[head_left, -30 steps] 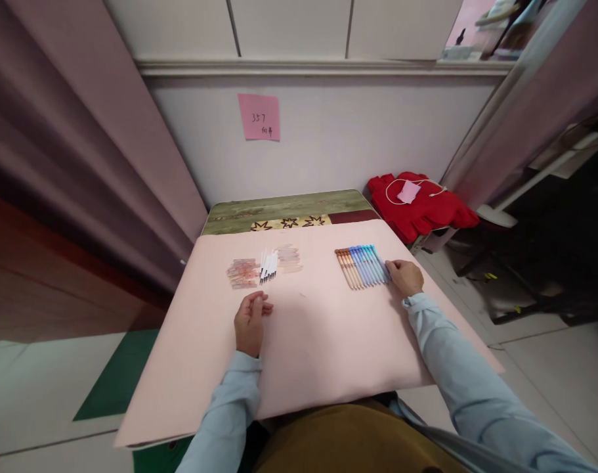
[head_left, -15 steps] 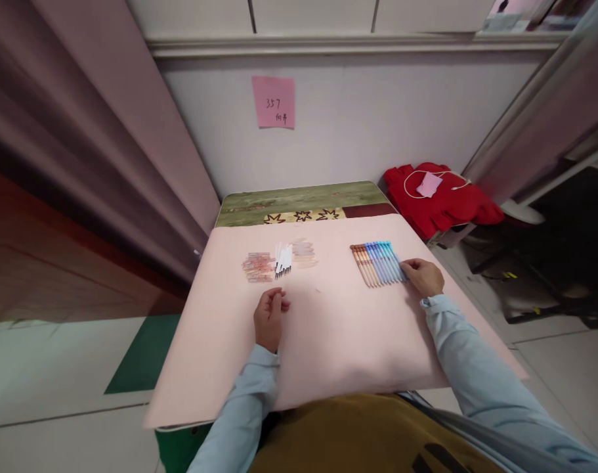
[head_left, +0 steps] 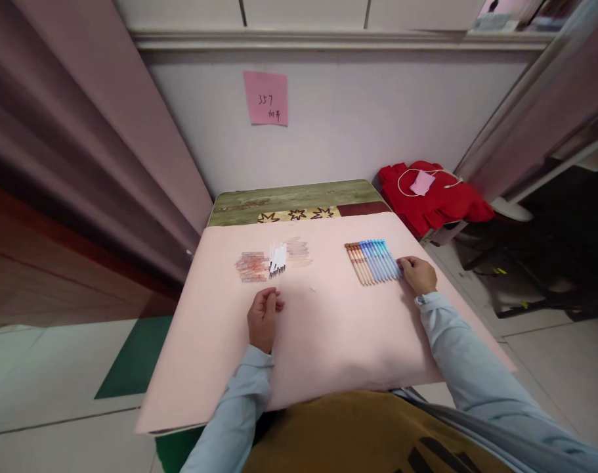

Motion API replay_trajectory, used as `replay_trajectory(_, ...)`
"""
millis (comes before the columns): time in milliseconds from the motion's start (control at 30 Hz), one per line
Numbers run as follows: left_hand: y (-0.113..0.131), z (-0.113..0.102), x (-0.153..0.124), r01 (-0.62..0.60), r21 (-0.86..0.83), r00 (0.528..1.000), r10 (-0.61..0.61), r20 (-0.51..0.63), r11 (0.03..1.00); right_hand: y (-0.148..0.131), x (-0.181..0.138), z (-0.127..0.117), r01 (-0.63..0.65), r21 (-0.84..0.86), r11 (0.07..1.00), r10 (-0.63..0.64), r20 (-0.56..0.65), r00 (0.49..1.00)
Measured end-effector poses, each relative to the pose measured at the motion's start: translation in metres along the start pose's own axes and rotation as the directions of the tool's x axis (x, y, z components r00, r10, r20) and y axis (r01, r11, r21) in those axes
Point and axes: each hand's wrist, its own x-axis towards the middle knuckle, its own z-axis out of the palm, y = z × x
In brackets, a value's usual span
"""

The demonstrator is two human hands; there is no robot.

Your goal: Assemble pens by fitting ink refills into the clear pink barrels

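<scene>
A pink mat (head_left: 328, 328) covers the small table in front of me. My left hand (head_left: 262, 318) rests on the mat with fingers curled together; whether anything is in it is hidden. Just beyond it lie a pile of pinkish pen parts (head_left: 252, 266), a bunch of white refills (head_left: 277, 259) and a pile of clear pale parts (head_left: 297, 252). My right hand (head_left: 417, 273) lies curled at the right end of a tidy row of orange and blue pens (head_left: 372, 261), fingertips touching the nearest blue pen.
A green patterned table end (head_left: 289, 200) shows beyond the mat. A red garment with a white cord (head_left: 434, 197) lies on a seat to the right. A pink note (head_left: 266, 98) hangs on the wall. Curtains flank both sides.
Both hands stay where they were on the mat; only the head camera has shifted slightly, moving the scene in the picture.
</scene>
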Motion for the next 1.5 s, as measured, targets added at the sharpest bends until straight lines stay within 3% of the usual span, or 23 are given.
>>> replay_trajectory(167, 0.001, 0.001, -0.001, -0.005, 0.001, 1.000, 0.005, -0.005, 1.000, -0.001, 0.001, -0.005, -0.062, 0.095, 0.994, 0.059, 0.030, 0.998)
replay_trajectory(233, 0.001, 0.001, -0.001, -0.007, -0.001, 1.000, 0.007, -0.004, 1.000, -0.006, -0.004, -0.009, -0.069, 0.130, 0.989, 0.075, -0.042, 0.996)
replay_trajectory(300, 0.001, 0.001, -0.001, -0.005, -0.005, 1.000, 0.005, -0.002, 1.000, -0.018, -0.016, -0.012, 0.011, 0.160, 0.987, 0.022, -0.202, 0.979)
replay_trajectory(367, 0.001, 0.001, -0.002, -0.005, -0.002, 1.000, 0.005, 0.002, 1.000, -0.036, -0.035, -0.012, 0.203, 0.205, 0.957, -0.133, -0.313, 0.941)
replay_trajectory(433, 0.001, 0.001, -0.002, -0.007, 0.009, 1.000, 0.007, 0.006, 1.000, -0.058, -0.060, -0.004, 0.341, 0.312, 0.887, -0.281, -0.222, 0.934)
replay_trajectory(500, 0.001, 0.001, -0.003, -0.008, 0.017, 1.000, 0.008, 0.009, 1.000, -0.083, -0.086, 0.011, 0.362, 0.422, 0.831, -0.398, -0.003, 0.918)
replay_trajectory(600, 0.000, 0.001, -0.003, -0.008, 0.012, 1.000, 0.007, 0.005, 1.000, -0.117, -0.117, 0.039, 0.397, 0.448, 0.802, -0.530, 0.225, 0.818)
replay_trajectory(733, -0.002, 0.001, -0.004, -0.007, 0.009, 1.000, 0.007, -0.002, 1.000, -0.155, -0.131, 0.063, 0.479, 0.368, 0.797, -0.594, 0.333, 0.732)
replay_trajectory(900, -0.004, 0.000, -0.004, 0.001, -0.006, 1.000, -0.001, 0.001, 1.000, -0.184, -0.126, 0.065, 0.577, 0.146, 0.804, -0.569, 0.474, 0.672)
replay_trajectory(1233, -0.001, 0.001, -0.005, 0.027, -0.015, 1.000, -0.027, 0.006, 1.000, -0.195, -0.124, 0.072, 0.717, -0.030, 0.697, -0.591, 0.543, 0.597)
replay_trajectory(1500, -0.004, -0.001, -0.006, 0.027, -0.020, 1.000, -0.027, 0.009, 0.999, -0.176, -0.152, 0.083, 0.751, -0.095, 0.653, -0.638, 0.464, 0.614)
